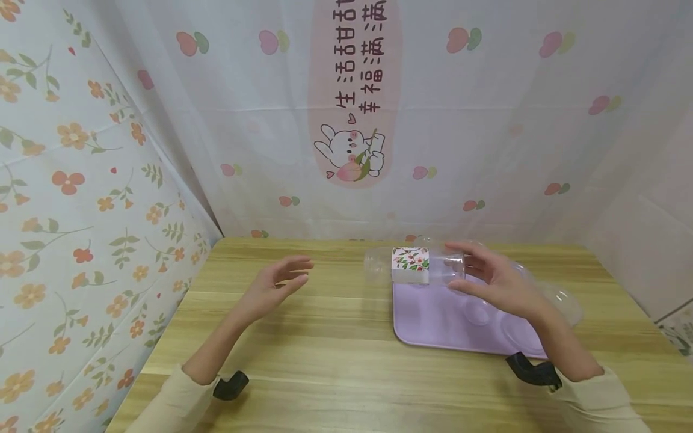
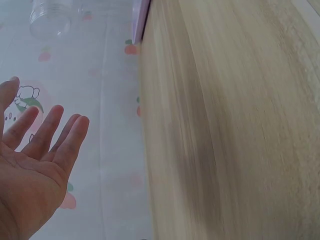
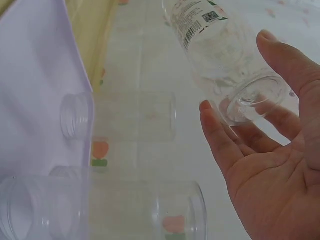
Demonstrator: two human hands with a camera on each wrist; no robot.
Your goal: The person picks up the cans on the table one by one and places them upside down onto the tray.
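A clear plastic jar [image 1: 410,267] with a floral paper label lies sideways in the air above the purple tray. My right hand [image 1: 498,282] holds it by its base end, thumb on one side and fingers on the other. The right wrist view shows the same jar [image 3: 215,55] with a barcode and a square code on its label. My left hand [image 1: 276,288] is raised over the left part of the table, apart from the jar, holding nothing. In the left wrist view its fingers [image 2: 47,130] are spread and gently bent.
On the wooden table [image 1: 325,361] sits the purple tray [image 1: 433,334]. Several other clear jars stand on it, such as one jar [image 3: 160,205] in the right wrist view. A patterned curtain [image 1: 260,132] hangs behind the table, and a floral one [image 1: 86,240] at the left.
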